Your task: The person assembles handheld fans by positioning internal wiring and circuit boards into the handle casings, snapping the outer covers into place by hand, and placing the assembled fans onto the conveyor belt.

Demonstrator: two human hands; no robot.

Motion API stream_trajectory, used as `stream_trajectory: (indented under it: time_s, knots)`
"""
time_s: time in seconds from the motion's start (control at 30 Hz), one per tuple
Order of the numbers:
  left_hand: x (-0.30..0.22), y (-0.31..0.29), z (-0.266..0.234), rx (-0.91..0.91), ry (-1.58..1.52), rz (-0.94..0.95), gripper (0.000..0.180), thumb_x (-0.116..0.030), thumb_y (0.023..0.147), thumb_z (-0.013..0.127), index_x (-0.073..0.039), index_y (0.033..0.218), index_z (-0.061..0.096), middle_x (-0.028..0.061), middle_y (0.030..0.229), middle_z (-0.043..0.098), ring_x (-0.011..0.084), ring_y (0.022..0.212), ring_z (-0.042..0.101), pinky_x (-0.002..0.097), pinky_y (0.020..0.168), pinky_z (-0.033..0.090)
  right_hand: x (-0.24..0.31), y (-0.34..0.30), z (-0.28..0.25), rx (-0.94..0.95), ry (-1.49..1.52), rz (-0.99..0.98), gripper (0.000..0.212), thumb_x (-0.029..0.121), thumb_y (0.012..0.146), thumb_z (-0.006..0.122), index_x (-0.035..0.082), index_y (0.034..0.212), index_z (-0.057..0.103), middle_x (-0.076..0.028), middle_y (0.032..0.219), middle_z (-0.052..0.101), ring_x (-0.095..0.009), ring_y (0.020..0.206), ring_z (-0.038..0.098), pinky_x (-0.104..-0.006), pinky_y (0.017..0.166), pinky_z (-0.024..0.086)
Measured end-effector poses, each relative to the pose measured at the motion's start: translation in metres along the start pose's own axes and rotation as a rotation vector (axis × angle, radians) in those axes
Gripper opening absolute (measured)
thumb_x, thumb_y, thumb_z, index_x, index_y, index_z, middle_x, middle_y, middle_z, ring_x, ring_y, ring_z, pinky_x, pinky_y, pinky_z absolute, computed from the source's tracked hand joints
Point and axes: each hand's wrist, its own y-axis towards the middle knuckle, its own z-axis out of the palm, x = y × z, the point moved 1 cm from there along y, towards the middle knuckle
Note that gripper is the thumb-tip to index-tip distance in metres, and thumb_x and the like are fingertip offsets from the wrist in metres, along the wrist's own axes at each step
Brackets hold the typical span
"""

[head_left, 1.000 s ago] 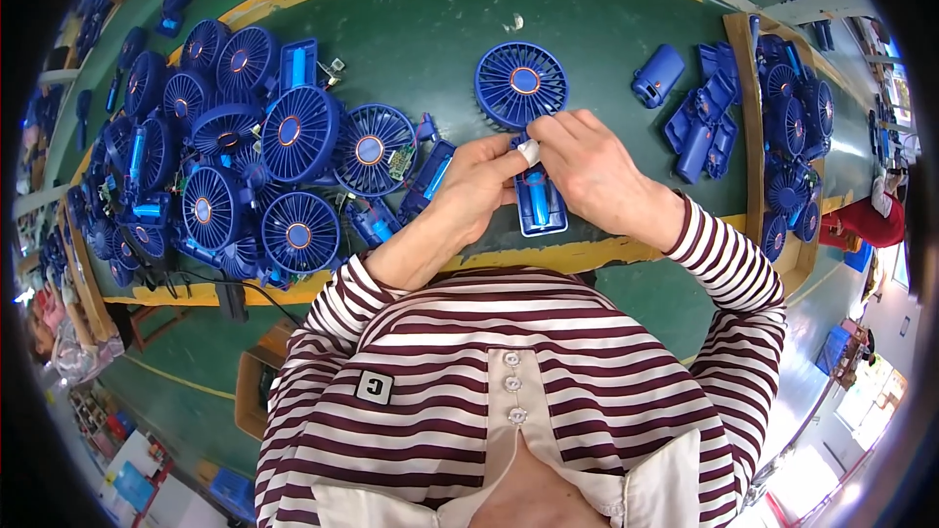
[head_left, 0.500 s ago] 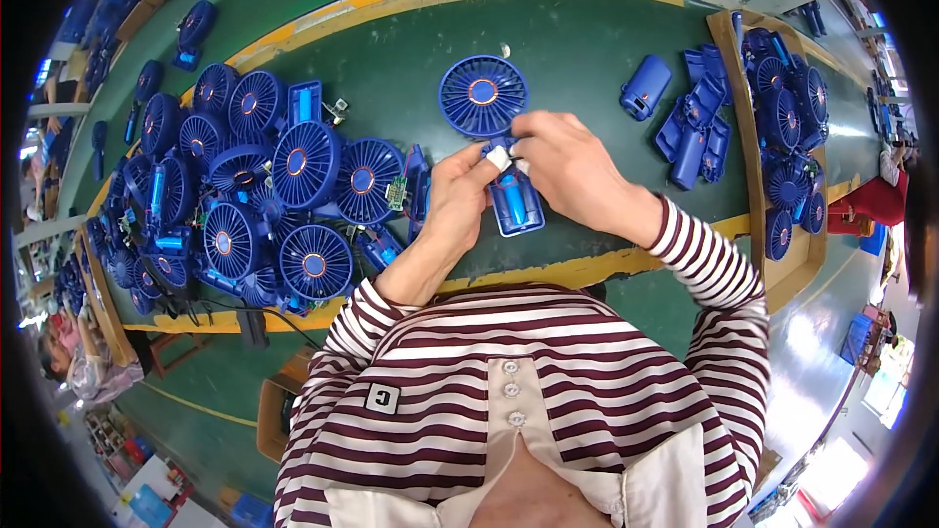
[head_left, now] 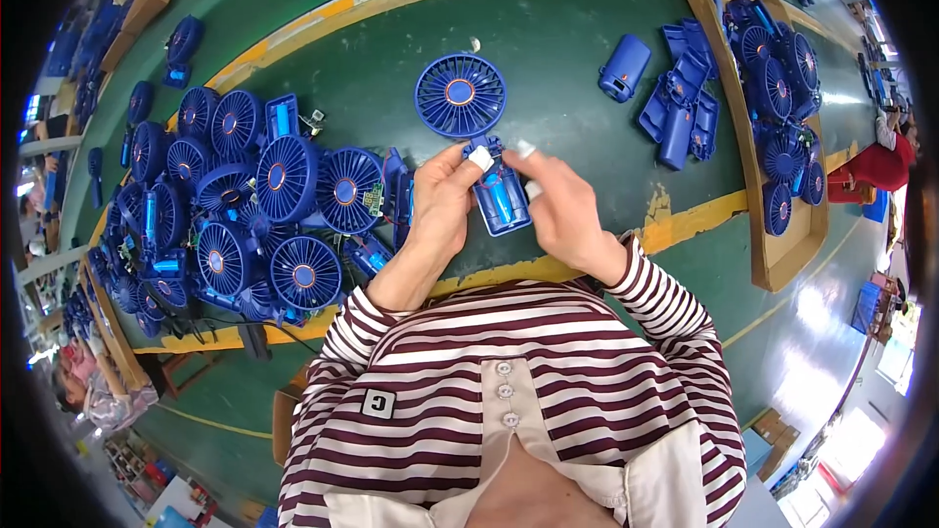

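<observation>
A small blue hand-held fan (head_left: 461,95) lies on the green table (head_left: 548,59), its round grille pointing away from me. Its open handle (head_left: 501,201) shows a pale blue cell inside. My left hand (head_left: 437,203) grips the handle's left side, thumb and forefinger pinching near the neck. My right hand (head_left: 564,211) holds the right side, with white-taped fingertips touching the upper part of the handle. Both forearms wear maroon and white striped sleeves.
A heap of several blue fans (head_left: 245,205) with open handles fills the table's left. Loose blue handle shells (head_left: 677,112) and a blue cylinder-shaped part (head_left: 624,67) lie to the right. A cardboard tray (head_left: 773,254) of fans stands at far right. Another person (head_left: 880,161) works beyond it.
The view has shifted slightly, so the fan sits nearer the picture's middle. Both hands stay on the handle; my fingertips have moved a little at its upper end.
</observation>
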Motion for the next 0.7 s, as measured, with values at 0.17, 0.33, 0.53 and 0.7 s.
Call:
stream_trajectory:
  time_s: [0.17, 0.33, 0.53, 0.7]
  knots:
    - [0.006, -0.002, 0.003, 0.012, 0.057, -0.035, 0.017, -0.003, 0.082, 0.051, 0.001, 0.097, 0.059, 0.0040, 0.087, 0.062, 0.0089, 0.073, 0.057, 0.0213, 0.061, 0.046, 0.000, 0.003, -0.016, 0.175, -0.527, -0.541, 0.039, 0.012, 0.068, 0.054, 0.000, 0.105, 0.053, -0.012, 0.097, 0.057, -0.025, 0.093, 0.054, -0.0412, 0.087, 0.040]
    - [0.006, -0.003, 0.005, -0.013, 0.138, -0.046, 0.019, 0.000, 0.080, 0.049, 0.001, 0.096, 0.059, 0.0037, 0.082, 0.061, 0.0079, 0.067, 0.057, 0.0201, 0.054, 0.045, 0.004, 0.016, -0.029, 0.465, -0.506, -0.591, 0.039, 0.009, 0.067, 0.057, 0.003, 0.105, 0.053, -0.009, 0.086, 0.055, -0.023, 0.088, 0.053, -0.0383, 0.083, 0.042]
    - [0.005, -0.009, 0.005, -0.010, 0.077, -0.154, 0.023, -0.001, 0.080, 0.044, 0.009, 0.099, 0.052, 0.0191, 0.091, 0.062, 0.0270, 0.082, 0.062, 0.0352, 0.075, 0.051, -0.048, 0.073, -0.100, 0.315, -0.792, -0.297, 0.039, 0.006, 0.066, 0.056, 0.007, 0.104, 0.058, -0.009, 0.094, 0.059, -0.028, 0.095, 0.053, -0.0377, 0.077, 0.044]
    - [0.001, -0.010, 0.002, -0.053, -0.005, -0.118, 0.025, -0.003, 0.081, 0.043, 0.010, 0.102, 0.049, 0.0224, 0.095, 0.060, 0.0320, 0.088, 0.061, 0.0405, 0.080, 0.049, -0.094, 0.083, -0.121, 0.415, -1.178, -0.238, 0.046, 0.010, 0.072, 0.060, 0.009, 0.117, 0.051, -0.008, 0.116, 0.051, -0.028, 0.114, 0.043, -0.0408, 0.093, 0.036]
